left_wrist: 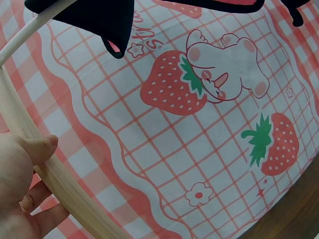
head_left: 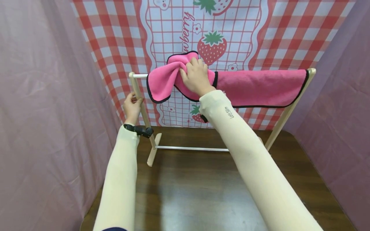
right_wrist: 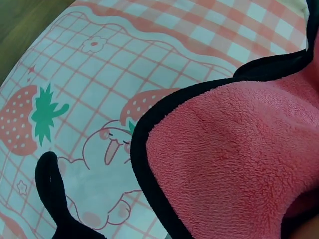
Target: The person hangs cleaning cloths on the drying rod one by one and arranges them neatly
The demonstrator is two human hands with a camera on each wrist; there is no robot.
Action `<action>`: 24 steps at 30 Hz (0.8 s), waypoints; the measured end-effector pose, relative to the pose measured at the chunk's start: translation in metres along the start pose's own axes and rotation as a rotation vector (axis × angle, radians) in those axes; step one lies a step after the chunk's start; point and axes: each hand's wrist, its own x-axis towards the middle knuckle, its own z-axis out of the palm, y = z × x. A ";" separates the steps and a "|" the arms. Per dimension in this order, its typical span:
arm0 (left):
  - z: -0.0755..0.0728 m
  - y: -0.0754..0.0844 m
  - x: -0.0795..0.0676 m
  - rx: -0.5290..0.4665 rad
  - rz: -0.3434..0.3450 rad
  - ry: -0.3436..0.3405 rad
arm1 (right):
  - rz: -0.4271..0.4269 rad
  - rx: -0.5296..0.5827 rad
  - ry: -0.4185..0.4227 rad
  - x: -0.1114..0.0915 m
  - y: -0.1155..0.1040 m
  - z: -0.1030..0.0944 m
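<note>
A pink towel with black edging lies bunched and twisted over the left part of a drying rack's white top bar. My right hand grips its gathered folds from above. Much of the right wrist view is filled by the plush towel; only a sliver of that hand shows there. My left hand holds the rack's left wooden post below the bar. In the left wrist view its thumb lies on the post, with fingers behind.
A second pink towel with black edging hangs flat over the right side of the bar. Behind stands a strawberry-print checked cloth. Pink curtains flank both sides. The rack's lower white bar runs just above the brown wooden surface.
</note>
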 end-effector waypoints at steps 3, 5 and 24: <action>0.001 0.000 0.000 -0.003 -0.006 -0.003 | -0.001 -0.002 -0.009 0.000 0.001 -0.001; 0.002 -0.001 0.000 0.003 -0.005 0.001 | -0.008 0.002 -0.008 -0.001 0.002 -0.002; 0.003 -0.002 0.001 -0.002 -0.006 0.010 | -0.078 -0.063 -0.135 -0.009 0.009 -0.006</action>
